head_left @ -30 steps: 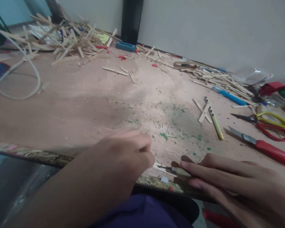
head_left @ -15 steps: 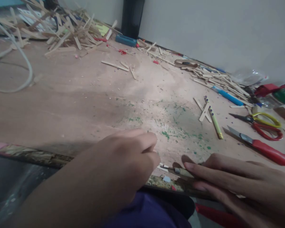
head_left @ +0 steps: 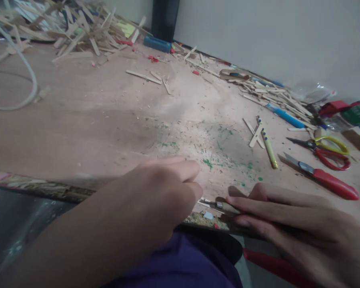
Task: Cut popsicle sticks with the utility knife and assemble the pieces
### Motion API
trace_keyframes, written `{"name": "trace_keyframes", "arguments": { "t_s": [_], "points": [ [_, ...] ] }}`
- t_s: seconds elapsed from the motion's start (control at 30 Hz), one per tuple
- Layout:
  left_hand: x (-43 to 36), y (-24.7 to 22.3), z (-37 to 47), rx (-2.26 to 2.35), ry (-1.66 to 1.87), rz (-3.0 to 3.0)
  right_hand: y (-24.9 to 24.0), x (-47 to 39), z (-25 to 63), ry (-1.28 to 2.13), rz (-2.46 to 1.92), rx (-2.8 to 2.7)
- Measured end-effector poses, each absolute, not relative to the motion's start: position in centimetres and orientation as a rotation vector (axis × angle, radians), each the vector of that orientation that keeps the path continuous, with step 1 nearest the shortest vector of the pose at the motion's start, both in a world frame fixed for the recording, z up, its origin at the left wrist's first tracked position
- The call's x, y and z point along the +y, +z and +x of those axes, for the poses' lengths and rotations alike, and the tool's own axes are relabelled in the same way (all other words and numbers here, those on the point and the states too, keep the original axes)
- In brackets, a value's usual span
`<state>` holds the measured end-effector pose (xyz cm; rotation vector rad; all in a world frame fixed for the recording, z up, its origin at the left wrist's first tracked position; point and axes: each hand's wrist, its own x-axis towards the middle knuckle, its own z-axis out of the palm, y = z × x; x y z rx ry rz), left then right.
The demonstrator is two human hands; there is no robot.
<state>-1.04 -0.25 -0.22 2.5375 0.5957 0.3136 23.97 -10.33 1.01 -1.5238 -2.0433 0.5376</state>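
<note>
At the table's near edge, my left hand [head_left: 171,186] is closed with its knuckles up. A thin pale wooden strip [head_left: 201,201] shows at its fingertips, and the rest of the strip is hidden under the hand. My right hand [head_left: 288,218] lies low on the right, fingers wrapped round the wooden handle of a small carving tool [head_left: 219,205]. The tool has a metal collar and a narrow dark shaft that points left. Its tip rests on or just over the strip, close to my left fingertips.
Green shavings [head_left: 208,163] are scattered beyond my hands. To the right lie a red-handled knife [head_left: 333,184], scissors [head_left: 331,146], a patterned yellow stick [head_left: 268,146] and a blue pen-like tool [head_left: 285,116]. Craft sticks [head_left: 78,34] are heaped at the back left; a white cable [head_left: 33,80] loops below them.
The whole view has shifted slightly, so the table's things sit a little higher and further left. My right hand and the carving tool appear slightly further left; both grips look the same.
</note>
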Motion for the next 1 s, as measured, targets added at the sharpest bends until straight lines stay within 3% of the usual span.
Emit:
{"name": "trace_keyframes", "arguments": {
  "t_s": [0.4, 1.0],
  "points": [
    [-0.1, 0.7, -0.7, 0.637, 0.216, 2.537, -0.3, -11.6, 24.7, 0.405, -1.431, -2.166],
    [-0.1, 0.5, -0.8, 0.626, 0.194, 2.492, 1.7, -9.4, 23.6, 0.444, -1.498, -2.171]
  ]
}}
